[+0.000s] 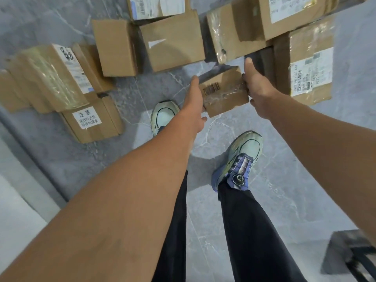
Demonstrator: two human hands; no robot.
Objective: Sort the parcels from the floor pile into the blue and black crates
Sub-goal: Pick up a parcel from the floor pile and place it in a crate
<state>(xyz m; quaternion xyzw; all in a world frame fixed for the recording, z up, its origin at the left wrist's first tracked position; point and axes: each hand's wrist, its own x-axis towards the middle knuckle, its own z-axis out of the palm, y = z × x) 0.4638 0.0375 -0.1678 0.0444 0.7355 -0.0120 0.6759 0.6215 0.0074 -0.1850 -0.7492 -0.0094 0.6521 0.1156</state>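
I hold a small brown cardboard parcel (223, 92) with a barcode and clear tape above the grey floor, in front of me. My left hand (196, 104) grips its left side and my right hand (257, 86) grips its right side, thumb pointing up. Behind it, a pile of cardboard parcels lies on the floor: a labelled box (309, 66) at the right, a plain one (173, 43) in the middle, and taped ones (53, 78) at the left. A black crate (354, 255) shows at the bottom right corner. No blue crate is in view.
My two feet in light sneakers (242, 157) stand on the grey marbled floor (295, 180) just below the held parcel. A small box with a white caution label (89, 119) lies at the left. A pale ledge or wall base (18, 200) runs along the lower left.
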